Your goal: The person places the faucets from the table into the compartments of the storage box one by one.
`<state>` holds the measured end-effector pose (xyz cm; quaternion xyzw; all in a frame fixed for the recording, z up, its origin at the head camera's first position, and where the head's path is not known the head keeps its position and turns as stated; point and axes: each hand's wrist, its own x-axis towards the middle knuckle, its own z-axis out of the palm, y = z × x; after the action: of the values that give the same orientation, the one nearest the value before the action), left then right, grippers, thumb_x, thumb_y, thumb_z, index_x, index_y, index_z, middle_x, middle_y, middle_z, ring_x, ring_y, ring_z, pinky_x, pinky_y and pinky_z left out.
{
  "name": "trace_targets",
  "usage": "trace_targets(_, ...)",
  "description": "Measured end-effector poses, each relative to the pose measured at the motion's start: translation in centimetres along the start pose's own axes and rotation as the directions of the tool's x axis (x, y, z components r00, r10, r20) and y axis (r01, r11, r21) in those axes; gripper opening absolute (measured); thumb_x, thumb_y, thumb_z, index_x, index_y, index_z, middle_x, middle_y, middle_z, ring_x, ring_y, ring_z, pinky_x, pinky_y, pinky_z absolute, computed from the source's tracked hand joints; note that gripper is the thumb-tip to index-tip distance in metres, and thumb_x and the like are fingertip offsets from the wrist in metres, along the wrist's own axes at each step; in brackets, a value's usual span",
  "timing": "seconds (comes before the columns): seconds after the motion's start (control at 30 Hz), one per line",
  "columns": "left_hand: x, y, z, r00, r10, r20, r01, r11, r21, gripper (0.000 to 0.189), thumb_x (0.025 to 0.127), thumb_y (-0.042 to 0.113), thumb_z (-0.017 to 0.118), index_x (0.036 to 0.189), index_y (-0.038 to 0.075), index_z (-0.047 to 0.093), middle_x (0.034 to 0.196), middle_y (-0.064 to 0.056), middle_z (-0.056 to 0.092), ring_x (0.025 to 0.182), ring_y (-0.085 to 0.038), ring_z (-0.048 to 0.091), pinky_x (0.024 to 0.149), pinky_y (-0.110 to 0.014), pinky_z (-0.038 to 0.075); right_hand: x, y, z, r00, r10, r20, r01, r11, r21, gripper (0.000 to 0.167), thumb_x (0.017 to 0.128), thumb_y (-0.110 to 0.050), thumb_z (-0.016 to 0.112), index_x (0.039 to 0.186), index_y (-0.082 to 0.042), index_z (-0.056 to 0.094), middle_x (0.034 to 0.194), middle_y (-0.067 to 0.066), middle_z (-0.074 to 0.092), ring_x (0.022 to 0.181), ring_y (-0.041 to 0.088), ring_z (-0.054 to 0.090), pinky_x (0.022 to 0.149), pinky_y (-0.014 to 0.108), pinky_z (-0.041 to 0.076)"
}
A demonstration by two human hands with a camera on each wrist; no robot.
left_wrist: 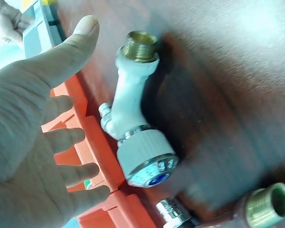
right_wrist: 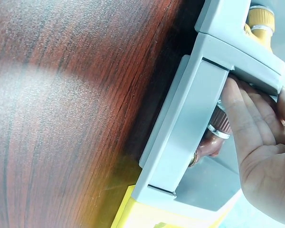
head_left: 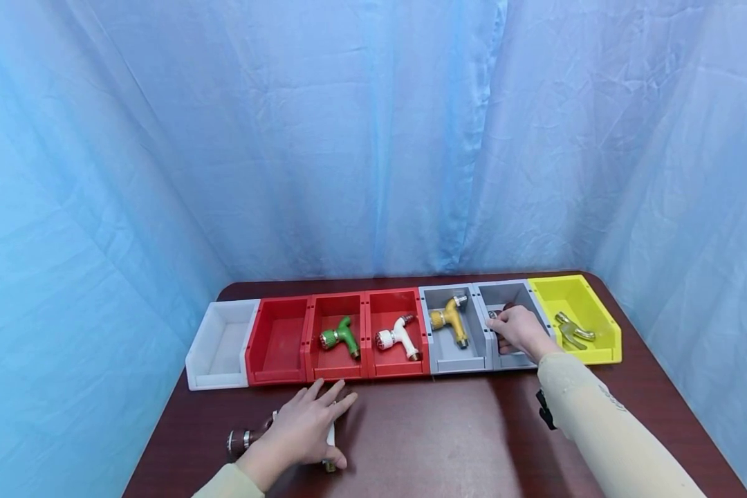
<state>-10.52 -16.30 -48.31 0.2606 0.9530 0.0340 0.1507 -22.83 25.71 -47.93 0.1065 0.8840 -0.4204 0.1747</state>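
Note:
My left hand (head_left: 305, 425) reaches over the near left of the table, its fingers spread and holding nothing. Under and beside it lies a white faucet (left_wrist: 133, 104) with a ribbed knob and brass threaded end. Beyond that is a brown faucet (left_wrist: 228, 219), whose knob (head_left: 238, 441) pokes out past my wrist in the head view. My right hand (head_left: 518, 330) is inside the right grey bin (right_wrist: 190, 128), fingers extended alongside another brown faucet (right_wrist: 216, 130) lying in it. The hand partly hides this faucet; my thumb is by the bin's divider.
Joined bins run across the table: white bin (head_left: 200, 346), empty red bin (head_left: 278, 377), red bins with green faucet (head_left: 342, 337) and white faucet (head_left: 400, 339), grey bin with yellow faucet (head_left: 453, 321), yellow bin (head_left: 610, 339) with brass-coloured faucet (head_left: 574, 330). Blue curtains (head_left: 373, 138) hang behind.

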Motion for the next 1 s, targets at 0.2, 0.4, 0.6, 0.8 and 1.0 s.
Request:
trace_targets(0.2, -0.7, 0.2, 0.9, 1.0, -0.005, 0.02, 0.006, 1.0, -0.018, 0.1, 0.062, 0.071, 0.085, 0.148, 0.028, 0.055, 0.155, -0.008, 0.049, 0.138, -0.047, 0.046, 0.104, -0.064, 0.046, 0.1, 0.1, 0.0, 1.0, 0.002, -0.002, -0.002, 1.0, 0.007, 0.028, 0.105, -0.021, 0.058, 0.104, 0.006, 0.067, 0.086, 0.013, 0.064, 0.073, 0.022, 0.068, 0.066, 0.038, 0.063)
trace_targets(0.4, -1.2, 0.4, 1.5, 1.0, -0.009, 0.023, 0.01, 1.0, -0.009, 0.102, 0.06, 0.069, 0.086, 0.148, 0.028, 0.056, 0.155, -0.008, 0.049, 0.134, -0.043, 0.052, 0.099, -0.062, 0.049, 0.2, 0.1, 0.0, 1.0, 0.002, -0.003, -0.002, 1.0, 0.003, 0.029, 0.105, -0.021, 0.058, 0.105, 0.006, 0.067, 0.086, 0.013, 0.064, 0.072, 0.021, 0.068, 0.065, 0.037, 0.063)
trace_targets(0.6, -1.3, 0.3, 2.1, 1.0, -0.003, 0.002, 0.003, 1.0, 0.025, 0.102, 0.059, 0.071, 0.085, 0.147, 0.028, 0.056, 0.156, -0.008, 0.048, 0.128, -0.039, 0.057, 0.095, -0.06, 0.052, 0.4, 0.2, 0.1, 1.0, 0.01, 0.0, -0.01, 1.0, 0.005, 0.027, 0.105, -0.021, 0.058, 0.104, 0.005, 0.067, 0.085, 0.012, 0.064, 0.073, 0.021, 0.068, 0.065, 0.037, 0.063)
trace_targets(0.8, -1.1, 0.3, 2.6, 1.0, -0.011, 0.012, 0.01, 0.999, 0.035, 0.1, 0.062, 0.072, 0.084, 0.147, 0.028, 0.056, 0.158, -0.008, 0.046, 0.124, -0.035, 0.06, 0.094, -0.059, 0.053, 0.4, 0.2, 0.1, 1.0, 0.007, 0.005, -0.007, 1.0, 0.01, 0.028, 0.105, -0.021, 0.058, 0.106, 0.006, 0.067, 0.086, 0.013, 0.064, 0.072, 0.021, 0.068, 0.065, 0.037, 0.063)
trace_targets(1.0, -1.1, 0.4, 2.6, 1.0, -0.009, 0.02, 0.008, 0.998, 0.054, 0.096, 0.063, 0.064, 0.089, 0.147, 0.03, 0.056, 0.158, -0.006, 0.045, 0.119, -0.033, 0.063, 0.09, -0.06, 0.053, 0.5, 0.2, 0.0, 1.0, 0.019, 0.006, -0.019, 1.0, 0.002, 0.029, 0.105, -0.021, 0.058, 0.109, 0.006, 0.066, 0.088, 0.013, 0.065, 0.074, 0.022, 0.068, 0.066, 0.036, 0.063)
